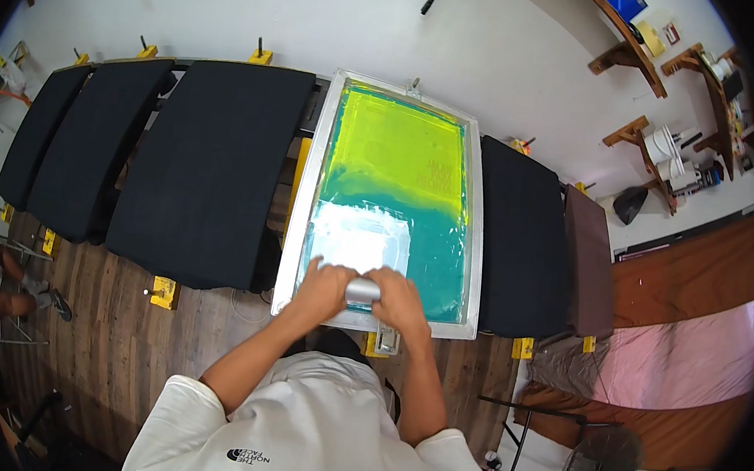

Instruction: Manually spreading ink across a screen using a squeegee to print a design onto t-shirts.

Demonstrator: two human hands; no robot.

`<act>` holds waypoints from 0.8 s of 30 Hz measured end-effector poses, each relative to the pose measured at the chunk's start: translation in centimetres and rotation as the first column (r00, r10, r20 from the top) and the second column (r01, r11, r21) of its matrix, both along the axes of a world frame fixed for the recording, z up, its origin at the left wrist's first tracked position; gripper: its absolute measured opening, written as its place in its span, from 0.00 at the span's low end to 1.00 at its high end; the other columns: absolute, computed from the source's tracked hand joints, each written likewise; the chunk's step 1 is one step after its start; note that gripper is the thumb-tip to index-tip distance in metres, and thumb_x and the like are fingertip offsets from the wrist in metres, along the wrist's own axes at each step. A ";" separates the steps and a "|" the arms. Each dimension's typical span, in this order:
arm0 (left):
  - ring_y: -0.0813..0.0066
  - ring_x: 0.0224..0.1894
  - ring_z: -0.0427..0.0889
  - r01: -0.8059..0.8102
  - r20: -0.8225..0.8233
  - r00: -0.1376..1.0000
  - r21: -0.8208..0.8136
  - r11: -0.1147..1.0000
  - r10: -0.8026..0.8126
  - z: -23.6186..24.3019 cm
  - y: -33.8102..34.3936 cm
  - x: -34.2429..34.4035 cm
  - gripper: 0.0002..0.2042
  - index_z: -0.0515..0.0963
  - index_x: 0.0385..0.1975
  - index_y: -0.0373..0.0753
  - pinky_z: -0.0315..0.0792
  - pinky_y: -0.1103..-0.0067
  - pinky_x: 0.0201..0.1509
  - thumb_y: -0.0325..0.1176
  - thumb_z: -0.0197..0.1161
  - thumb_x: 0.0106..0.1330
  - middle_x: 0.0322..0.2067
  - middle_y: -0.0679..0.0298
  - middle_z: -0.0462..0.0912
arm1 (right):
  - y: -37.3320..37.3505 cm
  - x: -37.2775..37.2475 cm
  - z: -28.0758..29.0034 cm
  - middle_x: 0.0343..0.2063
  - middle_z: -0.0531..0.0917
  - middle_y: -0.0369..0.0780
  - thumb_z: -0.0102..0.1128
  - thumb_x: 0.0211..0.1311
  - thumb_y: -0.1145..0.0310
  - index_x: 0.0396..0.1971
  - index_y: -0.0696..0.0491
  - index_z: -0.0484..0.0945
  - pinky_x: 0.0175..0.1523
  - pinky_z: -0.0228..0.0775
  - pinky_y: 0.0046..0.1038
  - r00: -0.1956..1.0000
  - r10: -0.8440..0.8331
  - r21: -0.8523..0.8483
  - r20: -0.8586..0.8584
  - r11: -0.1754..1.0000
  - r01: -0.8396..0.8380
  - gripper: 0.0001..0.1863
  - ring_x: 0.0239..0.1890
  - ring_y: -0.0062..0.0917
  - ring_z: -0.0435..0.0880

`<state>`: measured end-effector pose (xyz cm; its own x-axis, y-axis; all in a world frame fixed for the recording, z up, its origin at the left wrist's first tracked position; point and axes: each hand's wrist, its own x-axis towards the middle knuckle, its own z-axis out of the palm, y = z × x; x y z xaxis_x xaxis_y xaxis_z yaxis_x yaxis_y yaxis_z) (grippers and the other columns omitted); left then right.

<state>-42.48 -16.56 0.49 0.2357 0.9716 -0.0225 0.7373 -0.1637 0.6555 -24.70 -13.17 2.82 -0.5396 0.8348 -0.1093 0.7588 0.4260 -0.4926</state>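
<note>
Both hands grip a squeegee (361,290) with a rounded silver handle, near the close end of a screen-printing frame. My left hand (323,291) is wrapped round its left part, and my right hand (400,297) closes on its right part. Most of the squeegee, including its blade, is hidden by the hands or out of sight. The metal screen frame (475,261) surrounds a mesh that is yellow-green at the far end and teal closer to me. White ink (361,232) covers a patch of mesh just beyond my hands.
Black-covered printing boards (215,152) stand in a row to the left, with another black board (523,238) and a brown one (587,261) to the right. Yellow brackets (162,293) hold their ends. A fan (602,466) stands lower right; a person's leg (15,304) shows at left.
</note>
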 end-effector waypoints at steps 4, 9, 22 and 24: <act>0.57 0.49 0.82 -0.070 0.030 0.997 0.062 0.996 0.068 0.2 5.7 -1.6 0.20 0.83 0.45 0.39 0.59 0.55 0.65 0.18 0.59 0.50 0.42 0.54 0.86 | 5.6 -1.7 -0.8 0.38 0.82 0.46 0.60 0.42 0.81 0.41 0.53 0.80 0.47 0.72 0.43 1.000 -0.017 0.142 -0.023 0.990 0.020 0.20 0.44 0.46 0.80; 0.56 0.52 0.80 -0.065 0.027 0.998 0.021 0.998 0.065 -2.5 5.1 -1.8 0.22 0.80 0.48 0.39 0.60 0.54 0.64 0.18 0.60 0.50 0.45 0.55 0.84 | 5.2 -1.9 -2.1 0.36 0.81 0.46 0.62 0.41 0.82 0.39 0.53 0.77 0.46 0.72 0.45 1.000 -0.020 0.124 -0.004 0.992 0.021 0.20 0.43 0.47 0.79; 0.45 0.39 0.83 0.013 0.069 0.997 0.056 0.998 -0.017 1.2 4.9 -0.3 0.23 0.82 0.44 0.34 0.74 0.61 0.51 0.16 0.60 0.44 0.36 0.44 0.84 | 5.4 0.3 0.4 0.37 0.82 0.45 0.60 0.49 0.78 0.39 0.51 0.80 0.45 0.75 0.45 0.996 0.044 0.033 0.078 0.998 -0.047 0.15 0.44 0.44 0.81; 0.46 0.40 0.83 -0.009 0.036 0.999 0.092 0.996 0.006 0.5 8.2 0.2 0.23 0.83 0.45 0.37 0.75 0.62 0.52 0.16 0.59 0.45 0.36 0.46 0.84 | 8.3 0.4 -0.8 0.37 0.82 0.46 0.59 0.50 0.78 0.38 0.52 0.80 0.45 0.74 0.46 1.000 -0.017 0.107 0.016 0.994 0.015 0.13 0.43 0.45 0.81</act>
<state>-42.31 -8.41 1.03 0.2275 0.9708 0.0759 0.7152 -0.2195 0.6636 -24.27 -4.92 2.05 -0.5250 0.8506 -0.0284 0.7738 0.4632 -0.4321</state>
